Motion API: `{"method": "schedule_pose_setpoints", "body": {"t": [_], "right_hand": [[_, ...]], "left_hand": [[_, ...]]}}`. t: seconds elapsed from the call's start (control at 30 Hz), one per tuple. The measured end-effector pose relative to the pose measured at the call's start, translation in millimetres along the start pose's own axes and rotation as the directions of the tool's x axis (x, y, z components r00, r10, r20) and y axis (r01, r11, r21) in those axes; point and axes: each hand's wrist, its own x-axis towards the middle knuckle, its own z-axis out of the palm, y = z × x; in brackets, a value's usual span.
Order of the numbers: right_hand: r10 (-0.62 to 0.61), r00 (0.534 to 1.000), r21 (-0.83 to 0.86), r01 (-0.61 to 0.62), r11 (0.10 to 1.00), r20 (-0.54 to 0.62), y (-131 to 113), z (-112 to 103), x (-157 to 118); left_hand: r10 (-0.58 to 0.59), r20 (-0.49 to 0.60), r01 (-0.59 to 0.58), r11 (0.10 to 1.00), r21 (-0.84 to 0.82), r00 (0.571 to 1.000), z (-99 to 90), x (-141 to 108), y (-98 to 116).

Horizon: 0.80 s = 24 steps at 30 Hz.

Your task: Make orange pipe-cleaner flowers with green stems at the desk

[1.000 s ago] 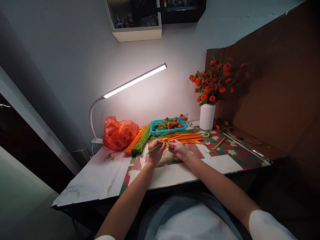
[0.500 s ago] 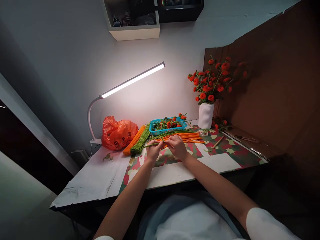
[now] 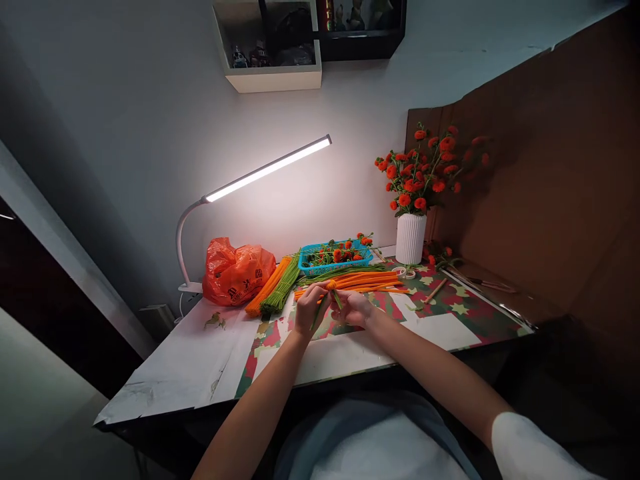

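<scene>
Above the front part of the table, my left hand point(image 3: 310, 310) pinches a small pipe-cleaner flower. Its orange head point(image 3: 331, 285) points up between my hands, and the green stem point(image 3: 317, 317) slants down past my left palm. My right hand point(image 3: 356, 308) is close against it on the right, fingers curled at a short green piece point(image 3: 337, 300) below the head. The right fingertips are partly hidden. Just behind my hands lie loose orange pipe cleaners point(image 3: 375, 280) and green ones.
Orange and green bundles point(image 3: 281, 285) lie beside a red plastic bag point(image 3: 237, 270). A blue basket point(image 3: 305, 265) holds finished flowers. At the back right stands a white vase point(image 3: 411, 239) of orange-red flowers, with scissors point(image 3: 406, 273) near it. A lamp point(image 3: 270, 168) is lit above.
The flower has turned: its orange head now faces up and its stem points down instead of sideways left. My right hand has rolled palm-up and lowered slightly. The view has tilted up a little.
</scene>
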Motion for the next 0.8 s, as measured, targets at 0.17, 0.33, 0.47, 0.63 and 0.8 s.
{"method": "schedule_pose_setpoints", "body": {"t": [0.17, 0.33, 0.47, 0.63, 0.8], "right_hand": [[0.034, 0.999, 0.065, -0.031, 0.997, -0.038, -1, -1, -3], [-0.061, 0.972, -0.075, 0.045, 0.996, -0.225, 2, -2, -1], [-0.268, 0.906, -0.249, 0.191, 0.950, -0.328, 2, -1, 0], [-0.437, 0.873, -0.521, 0.275, 0.808, -0.217, 8, -1, 2], [-0.565, 0.820, -0.722, 0.337, 0.605, -0.091, 9, -2, -1]], "left_hand": [[-0.206, -0.117, 0.191, 0.973, -0.129, 0.972, 5.6, 1, -16], [-0.417, -0.074, 0.365, 0.858, -0.361, 0.906, 7.6, 5, -22], [-0.473, -0.046, 0.424, 0.825, -0.375, 0.880, 6.7, 5, -19], [-0.519, 0.059, 0.490, 0.757, -0.432, 0.853, 7.6, 5, -18], [-0.546, 0.084, 0.524, 0.734, -0.431, 0.834, 5.8, 6, -20]]}}
